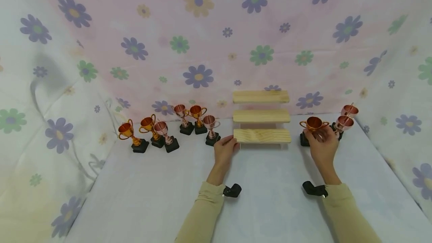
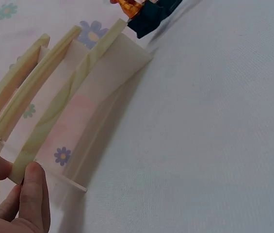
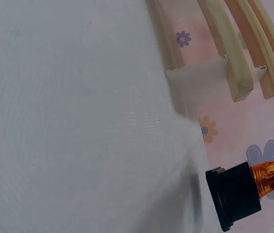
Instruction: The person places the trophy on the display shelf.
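A three-step display stand with pale wooden boards (image 1: 261, 135) on clear side panels stands against the back. My left hand (image 1: 225, 150) pinches the left end of its lowest, front board between thumb and fingers, close up in the left wrist view. To the right of the stand, my right hand (image 1: 323, 146) grips a gold trophy cup (image 1: 314, 123) by its stem, upright. Its black base (image 3: 234, 195) shows in the right wrist view, with a shadow on the cloth beside it. Two rose-gold trophies (image 1: 345, 122) stand just behind the right hand, their bases partly hidden.
Several gold and rose-gold trophies on black bases stand left of the stand, the closest being a rose-gold one (image 1: 210, 123) near the left hand. A white cloth (image 1: 263, 190) covers the table. Flowered fabric (image 1: 222, 55) hangs behind and at both sides.
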`<action>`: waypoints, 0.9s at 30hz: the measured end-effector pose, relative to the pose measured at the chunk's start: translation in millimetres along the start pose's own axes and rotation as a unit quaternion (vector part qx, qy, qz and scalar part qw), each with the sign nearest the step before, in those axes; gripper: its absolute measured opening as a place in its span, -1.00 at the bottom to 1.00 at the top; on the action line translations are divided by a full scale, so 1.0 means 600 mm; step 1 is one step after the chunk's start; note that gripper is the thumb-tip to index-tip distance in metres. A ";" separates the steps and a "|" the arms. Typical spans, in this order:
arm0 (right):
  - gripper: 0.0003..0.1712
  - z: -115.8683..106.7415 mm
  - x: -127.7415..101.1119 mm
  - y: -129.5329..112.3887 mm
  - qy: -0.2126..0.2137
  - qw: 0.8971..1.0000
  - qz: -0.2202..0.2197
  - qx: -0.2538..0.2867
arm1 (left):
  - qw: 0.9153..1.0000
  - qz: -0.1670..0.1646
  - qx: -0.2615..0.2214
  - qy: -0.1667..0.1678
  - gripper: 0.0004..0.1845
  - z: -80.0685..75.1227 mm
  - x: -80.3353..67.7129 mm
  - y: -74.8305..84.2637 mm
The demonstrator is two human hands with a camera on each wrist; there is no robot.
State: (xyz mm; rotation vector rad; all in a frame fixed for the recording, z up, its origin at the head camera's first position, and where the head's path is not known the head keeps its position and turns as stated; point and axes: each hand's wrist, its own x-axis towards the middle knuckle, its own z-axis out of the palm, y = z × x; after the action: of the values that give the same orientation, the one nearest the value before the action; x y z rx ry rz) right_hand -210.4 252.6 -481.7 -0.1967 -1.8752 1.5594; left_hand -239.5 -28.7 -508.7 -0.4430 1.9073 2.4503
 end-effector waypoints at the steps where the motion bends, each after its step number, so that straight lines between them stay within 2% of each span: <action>1: -0.63 -0.001 0.001 0.005 0.003 1.000 -0.006 -0.003 | 1.000 0.001 -0.003 0.005 -0.68 0.001 -0.001 -0.002; 6: -0.61 -0.008 0.006 0.014 0.012 0.998 -0.059 -0.004 | 0.999 0.011 -0.024 0.029 -0.71 0.006 -0.003 -0.010; 10: -0.62 -0.009 0.008 -0.006 0.003 0.994 -0.113 -0.003 | 0.998 0.017 -0.038 0.037 -0.71 0.011 -0.005 -0.011; 13: -0.61 -0.008 0.010 -0.026 -0.006 0.990 -0.143 -0.017 | 0.998 0.009 -0.046 0.035 -0.71 0.013 -0.004 -0.012; 20: -0.56 0.002 0.027 -0.074 -0.043 0.989 -0.137 -0.024 | 0.998 -0.019 -0.057 0.033 -0.71 0.008 -0.002 -0.014; 27: -0.52 0.034 0.055 -0.111 -0.106 0.977 -0.183 -0.004 | 0.998 -0.021 -0.057 0.025 -0.71 0.004 -0.001 -0.012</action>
State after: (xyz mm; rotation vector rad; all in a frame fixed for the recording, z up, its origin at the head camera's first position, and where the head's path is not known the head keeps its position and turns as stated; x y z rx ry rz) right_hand -227.1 235.2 -408.4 0.3096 -1.9452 1.3588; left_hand -238.0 -24.3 -514.9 -0.5451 1.7616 2.5544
